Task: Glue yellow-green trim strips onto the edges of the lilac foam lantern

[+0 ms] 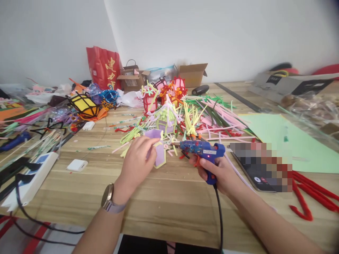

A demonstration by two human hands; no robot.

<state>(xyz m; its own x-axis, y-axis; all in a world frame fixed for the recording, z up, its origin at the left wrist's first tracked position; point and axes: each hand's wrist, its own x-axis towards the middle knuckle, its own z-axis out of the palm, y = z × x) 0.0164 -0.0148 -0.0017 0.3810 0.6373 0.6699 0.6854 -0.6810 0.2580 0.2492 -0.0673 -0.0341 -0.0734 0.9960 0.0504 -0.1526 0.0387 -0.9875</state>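
Observation:
My left hand [140, 160] is closed on a purple panel piece [160, 155] with pale yellow-green edging, held just above the wooden table. In my right hand [212, 169] is a blue glue gun [202, 149], gripped by its handle, with orange fingers on the trigger part and a small red light on its side. Its nozzle points left, close to the upper right edge of the purple piece. Right behind stands a small purple and green lantern [166, 121]. My left fingers partly cover the purple piece.
Bundles of fuzzy sticks [222, 113] lie behind the glue gun. A phone [256, 167] and red fuzzy sticks [315, 190] are at the right, a power strip [33, 180] and white adapter [76, 165] at the left. The glue gun's cable [219, 215] hangs over the front edge.

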